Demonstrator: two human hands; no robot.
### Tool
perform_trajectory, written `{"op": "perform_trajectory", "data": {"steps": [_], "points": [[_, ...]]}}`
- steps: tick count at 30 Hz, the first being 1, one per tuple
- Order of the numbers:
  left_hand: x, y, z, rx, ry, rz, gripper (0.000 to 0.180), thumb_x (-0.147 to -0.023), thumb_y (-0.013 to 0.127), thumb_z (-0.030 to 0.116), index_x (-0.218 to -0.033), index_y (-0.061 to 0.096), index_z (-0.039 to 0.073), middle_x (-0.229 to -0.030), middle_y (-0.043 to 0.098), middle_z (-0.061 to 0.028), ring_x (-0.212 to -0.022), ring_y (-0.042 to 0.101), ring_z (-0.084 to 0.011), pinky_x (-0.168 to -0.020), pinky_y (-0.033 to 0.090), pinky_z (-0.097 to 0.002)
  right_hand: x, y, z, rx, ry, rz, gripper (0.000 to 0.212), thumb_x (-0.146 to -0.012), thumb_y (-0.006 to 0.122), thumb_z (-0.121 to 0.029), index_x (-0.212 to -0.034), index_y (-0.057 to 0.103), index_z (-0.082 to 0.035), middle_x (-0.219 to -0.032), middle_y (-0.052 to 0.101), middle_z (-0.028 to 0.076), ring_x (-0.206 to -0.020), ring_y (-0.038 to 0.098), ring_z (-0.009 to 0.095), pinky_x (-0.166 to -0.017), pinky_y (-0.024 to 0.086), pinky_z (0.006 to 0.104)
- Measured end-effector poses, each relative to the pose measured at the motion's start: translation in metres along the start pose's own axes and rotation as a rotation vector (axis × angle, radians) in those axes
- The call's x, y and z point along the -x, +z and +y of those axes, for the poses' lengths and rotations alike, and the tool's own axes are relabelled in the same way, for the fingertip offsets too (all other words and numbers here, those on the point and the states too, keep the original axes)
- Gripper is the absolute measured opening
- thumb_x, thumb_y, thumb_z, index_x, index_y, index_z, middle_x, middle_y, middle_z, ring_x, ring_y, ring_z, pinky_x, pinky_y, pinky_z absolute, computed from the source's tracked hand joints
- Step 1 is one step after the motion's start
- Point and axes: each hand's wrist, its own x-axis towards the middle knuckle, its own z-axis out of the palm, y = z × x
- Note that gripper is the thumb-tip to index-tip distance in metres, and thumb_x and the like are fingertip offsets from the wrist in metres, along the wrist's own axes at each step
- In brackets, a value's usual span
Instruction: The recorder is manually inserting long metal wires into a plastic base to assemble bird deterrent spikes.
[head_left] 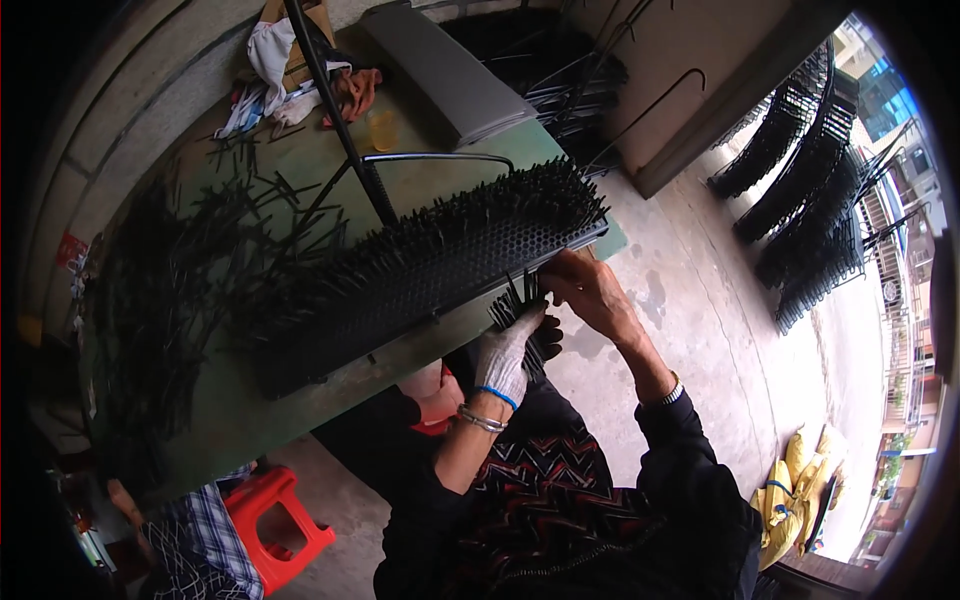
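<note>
Gloved left hand [506, 358] — bunched thin sticks [505, 310], bristly honeycomb panel [440, 262]

White-gloved left hand [506, 358] holds thin black strips [506, 311]; bare right hand [595, 297] beside them. Long black honeycomb-patterned panel [425, 275] on green bench [230, 430].

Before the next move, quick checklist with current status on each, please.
1. Left hand gripping the bundle of black sticks: ok.
2. Gloves on both hands: not ok, left is gloved, right hand is not.
3. Stick pinched in the right hand: cannot tell, too small to make out.
4. Open holes on the black board: ok, a bare strip shows in front of the standing sticks.
5. Green table free of loose sticks: not ok, heaped on its left side.
</note>
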Motion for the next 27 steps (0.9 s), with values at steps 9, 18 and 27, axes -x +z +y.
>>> {"op": "perform_trajectory", "data": {"steps": [9,18,27], "points": [[0.005,-0.001,0.001,-0.074,0.018,-0.071,0.021,-0.087,0.066,0.015,-0.102,0.066,0.001,-0.084,0.069,-0.0124,-0.067,0.068,-0.0216,-0.058,0.056,-0.0318,0.004,-0.01,0.002,-0.155,0.038,-0.093,0.016,-0.091,0.056,-0.009,-0.098,0.059,0.005,-0.077,0.062,0.008,-0.073,0.061,0.013,-0.066,0.05,0.0273],[-0.026,-0.024,0.002,0.16,-0.072,-0.071,0.019,-0.089,0.064,0.022,-0.105,0.064,0.011,-0.09,0.067,-0.0065,-0.077,0.066,-0.0197,-0.06,0.056,-0.036,-0.02,-0.018,-0.011,0.091,-0.138,0.49,0.009,-0.09,0.057,-0.004,-0.097,0.059,0.001,-0.076,0.069,0.009,-0.074,0.068,0.015,-0.069,0.051,0.0271],[-0.027,-0.018,-0.007,0.243,-0.073,0.0,0.019,-0.089,0.064,0.02,-0.103,0.062,0.009,-0.09,0.066,-0.0095,-0.076,0.066,-0.0232,-0.063,0.056,-0.0385,-0.067,-0.007,0.017,0.23,-0.34,0.62,0.009,-0.089,0.057,-0.002,-0.098,0.059,-0.001,-0.078,0.067,0.01,-0.073,0.07,0.017,-0.06,0.052,0.0267]]}}
